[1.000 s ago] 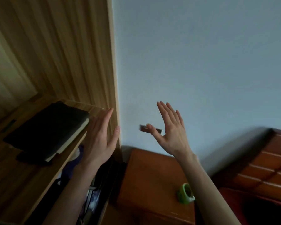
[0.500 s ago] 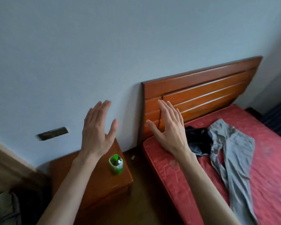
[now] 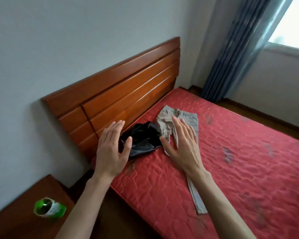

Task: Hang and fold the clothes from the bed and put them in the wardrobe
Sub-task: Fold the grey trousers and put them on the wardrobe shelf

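Observation:
A crumpled black garment [image 3: 141, 140] lies on the red mattress [image 3: 231, 152] close to the wooden headboard [image 3: 121, 94]. Beside it on the right lie grey trousers [image 3: 169, 121], one leg running down toward the bed's near edge [image 3: 198, 202]. My left hand [image 3: 110, 150] hovers with straight fingers in front of the black garment's left side. My right hand [image 3: 183, 145] is held flat above the grey trousers and covers part of them. Neither hand holds anything. The wardrobe is out of view.
A wooden nightstand [image 3: 21, 219] stands at the lower left with a green cup [image 3: 48, 208] on it. Dark floor shows between nightstand and bed. A blue curtain [image 3: 231, 54] hangs by the window [image 3: 290, 23] at the far right.
My view has swung right from the wardrobe shelf, past the nightstand, onto the bed. Both hands stayed raised and flat and now hover over the clothes.

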Demonstrator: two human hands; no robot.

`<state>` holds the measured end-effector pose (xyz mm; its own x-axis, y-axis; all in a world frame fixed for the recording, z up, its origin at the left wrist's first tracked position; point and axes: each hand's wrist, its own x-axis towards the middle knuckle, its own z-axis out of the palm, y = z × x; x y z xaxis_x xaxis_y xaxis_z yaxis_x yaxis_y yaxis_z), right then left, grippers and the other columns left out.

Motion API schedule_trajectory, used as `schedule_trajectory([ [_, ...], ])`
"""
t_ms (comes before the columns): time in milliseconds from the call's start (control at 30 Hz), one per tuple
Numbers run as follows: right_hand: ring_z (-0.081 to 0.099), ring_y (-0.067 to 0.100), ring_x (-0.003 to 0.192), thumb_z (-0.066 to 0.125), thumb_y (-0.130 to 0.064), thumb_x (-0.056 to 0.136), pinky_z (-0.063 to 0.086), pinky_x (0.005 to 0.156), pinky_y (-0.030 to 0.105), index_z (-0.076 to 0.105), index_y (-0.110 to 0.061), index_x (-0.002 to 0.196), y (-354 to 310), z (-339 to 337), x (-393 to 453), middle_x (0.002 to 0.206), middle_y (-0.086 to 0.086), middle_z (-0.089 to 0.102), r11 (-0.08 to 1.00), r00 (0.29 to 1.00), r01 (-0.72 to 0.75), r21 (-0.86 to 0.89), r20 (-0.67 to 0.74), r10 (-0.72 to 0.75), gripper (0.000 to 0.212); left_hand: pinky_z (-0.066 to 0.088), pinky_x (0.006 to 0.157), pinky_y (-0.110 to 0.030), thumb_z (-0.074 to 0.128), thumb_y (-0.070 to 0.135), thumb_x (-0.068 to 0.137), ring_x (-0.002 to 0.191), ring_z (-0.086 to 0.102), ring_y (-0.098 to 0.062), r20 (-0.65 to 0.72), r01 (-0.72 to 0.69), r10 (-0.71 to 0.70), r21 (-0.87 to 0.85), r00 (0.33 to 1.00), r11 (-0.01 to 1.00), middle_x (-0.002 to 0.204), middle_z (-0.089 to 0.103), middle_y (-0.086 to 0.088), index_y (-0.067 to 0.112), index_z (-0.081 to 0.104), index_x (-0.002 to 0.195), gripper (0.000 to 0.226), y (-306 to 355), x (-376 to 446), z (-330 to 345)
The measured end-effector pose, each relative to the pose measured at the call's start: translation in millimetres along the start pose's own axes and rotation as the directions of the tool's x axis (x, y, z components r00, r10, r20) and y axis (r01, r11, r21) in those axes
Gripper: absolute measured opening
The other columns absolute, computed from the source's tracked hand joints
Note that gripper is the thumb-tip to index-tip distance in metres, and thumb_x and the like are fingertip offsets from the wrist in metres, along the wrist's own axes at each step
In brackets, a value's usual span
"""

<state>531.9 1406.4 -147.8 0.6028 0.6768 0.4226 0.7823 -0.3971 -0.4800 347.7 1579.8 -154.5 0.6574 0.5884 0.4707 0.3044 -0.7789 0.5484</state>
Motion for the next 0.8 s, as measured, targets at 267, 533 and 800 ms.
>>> schedule_trajectory([
  [267, 0.020, 0.015, 0.157, 0.043, -0.070, 0.097, 0.021, 0.126, 0.049, 0.029, -0.023, 0.162, 103.4, -26.7, 17.8, 0.166, -0.006, 0.034, 0.988, 0.990, -0.124, -0.088, -0.085, 0.117, 0.081, 0.030, 0.122, -0.050, 0.041, 0.050, 0.105, 0.153, 0.029, -0.014, 0.132, -0.127, 0.133, -0.051, 0.982, 0.991, 0.158, 0.045, 0.000, 0.018, 0.040, 0.155, 0.059, 48.7, 73.4, 104.0],
  [533, 0.018, 0.013, 0.158, 0.041, -0.068, 0.098, 0.017, 0.128, 0.046, 0.028, -0.022, 0.162, 174.8, 0.3, 88.6, 0.167, -0.006, 0.031, 0.962, 0.972, -0.222, -0.161, -0.119, 0.204, 0.080, 0.027, 0.124, -0.047, 0.037, 0.054, 0.105, 0.154, 0.025, -0.011, 0.204, -0.200, 0.212, -0.076, 0.956, 0.977, 0.160, 0.042, 0.003, 0.019, 0.039, 0.156, 0.062, 26.3, 165.0, 194.3],
  [800, 0.017, 0.012, 0.158, 0.044, -0.065, 0.100, 0.021, 0.127, 0.048, 0.024, -0.024, 0.163, 246.0, 56.8, 169.5, 0.168, -0.005, 0.029, 0.910, 0.926, -0.374, -0.178, -0.134, 0.354, 0.077, 0.026, 0.125, -0.045, 0.038, 0.054, 0.104, 0.154, 0.024, -0.008, 0.277, -0.191, 0.215, -0.111, 0.937, 0.975, 0.160, 0.043, 0.004, 0.019, 0.040, 0.156, 0.062, -19.7, 269.9, 284.5],
])
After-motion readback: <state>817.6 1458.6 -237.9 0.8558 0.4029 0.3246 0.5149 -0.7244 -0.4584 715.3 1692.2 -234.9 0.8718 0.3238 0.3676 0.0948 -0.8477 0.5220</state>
